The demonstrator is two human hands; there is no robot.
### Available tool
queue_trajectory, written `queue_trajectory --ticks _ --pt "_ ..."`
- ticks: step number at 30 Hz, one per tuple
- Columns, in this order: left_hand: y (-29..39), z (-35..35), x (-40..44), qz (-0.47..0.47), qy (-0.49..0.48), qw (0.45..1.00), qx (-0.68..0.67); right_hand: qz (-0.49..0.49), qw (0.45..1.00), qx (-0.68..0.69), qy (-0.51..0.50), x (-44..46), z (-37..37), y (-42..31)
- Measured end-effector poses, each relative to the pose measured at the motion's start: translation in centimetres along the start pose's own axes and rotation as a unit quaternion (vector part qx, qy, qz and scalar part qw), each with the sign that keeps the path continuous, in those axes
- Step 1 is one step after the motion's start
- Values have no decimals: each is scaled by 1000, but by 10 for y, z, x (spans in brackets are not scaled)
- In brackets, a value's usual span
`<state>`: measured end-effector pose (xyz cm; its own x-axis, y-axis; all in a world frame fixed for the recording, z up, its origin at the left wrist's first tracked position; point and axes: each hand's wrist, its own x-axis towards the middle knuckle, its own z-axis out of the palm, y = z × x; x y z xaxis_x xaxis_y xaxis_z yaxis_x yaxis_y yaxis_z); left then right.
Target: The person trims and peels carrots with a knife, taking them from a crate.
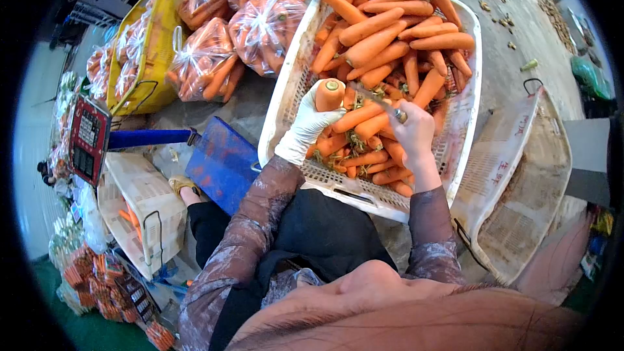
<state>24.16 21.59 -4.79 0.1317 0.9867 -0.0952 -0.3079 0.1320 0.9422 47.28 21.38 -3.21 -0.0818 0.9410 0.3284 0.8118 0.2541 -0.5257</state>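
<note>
My left hand, in a white glove, is closed around a carrot whose cut top end faces up. My bare right hand grips a knife by its handle, the blade pointing left toward that carrot with a small gap between them. Both hands are over a white plastic crate heaped with loose carrots. Some carrots in the near part of the crate still carry short green stem stubs.
Clear bags of carrots stand left of the crate, beside a yellow crate. A blue platform scale with a red display is at left. White crates stand left and right. Trimmings lie on the floor.
</note>
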Motion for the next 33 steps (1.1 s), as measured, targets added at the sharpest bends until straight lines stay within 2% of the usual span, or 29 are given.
queue_trajectory --ticks 3,5,6,7,8,11,12,15,16,18,19,20,21,22,23,25,26,29,30,31,33 --pt "-2 9 1 -56 -11 998 9 70 997 -5 18 3 -6 8" --pt "-22 6 3 -61 -17 997 47 93 995 -14 23 3 -10 8" --pt "-25 7 3 -31 -6 965 260 92 995 -15 33 4 -10 8" --pt "-29 7 3 4 7 887 461 89 995 -14 42 4 -11 8" --pt "-28 14 4 75 -14 833 548 101 994 -14 38 4 -10 8" --pt "-55 16 13 126 -63 848 511 96 995 -25 20 4 -2 15" --pt "-59 20 15 47 -92 834 542 94 995 -24 22 4 0 15" --pt "-69 27 18 22 -91 775 625 109 993 -41 7 6 3 17" --pt "-70 26 22 24 -91 774 627 109 993 -50 5 6 2 18" --pt "-62 27 29 -59 -36 795 603 106 993 -57 7 6 3 22" --pt "-54 21 31 -102 -48 800 589 114 992 -58 8 7 4 26" --pt "-69 1 36 -102 -54 892 438 124 991 -57 8 7 5 30" --pt "-56 -3 33 -100 -60 955 273 123 991 -54 10 6 3 33" --pt "-41 -13 25 -249 -100 962 44 129 990 -51 15 7 2 35" --pt "-19 -7 9 -284 -25 954 -94 135 990 -46 21 7 1 36" --pt "24 8 -14 -258 10 938 -231 144 988 -46 19 9 -1 34" --pt "13 -11 -17 -207 -16 945 -252 154 986 -55 11 10 -2 31" --pt "31 -24 -54 -13 -28 983 -181 146 987 -69 -9 10 -5 24" --pt "24 -44 -66 -66 38 970 -233 145 988 -59 -18 10 -4 23" --pt "20 -66 -84 -83 96 965 -228 144 988 -50 -27 9 -4 23" --pt "40 -95 -123 -67 136 971 -184 129 990 -43 -42 7 -3 20"
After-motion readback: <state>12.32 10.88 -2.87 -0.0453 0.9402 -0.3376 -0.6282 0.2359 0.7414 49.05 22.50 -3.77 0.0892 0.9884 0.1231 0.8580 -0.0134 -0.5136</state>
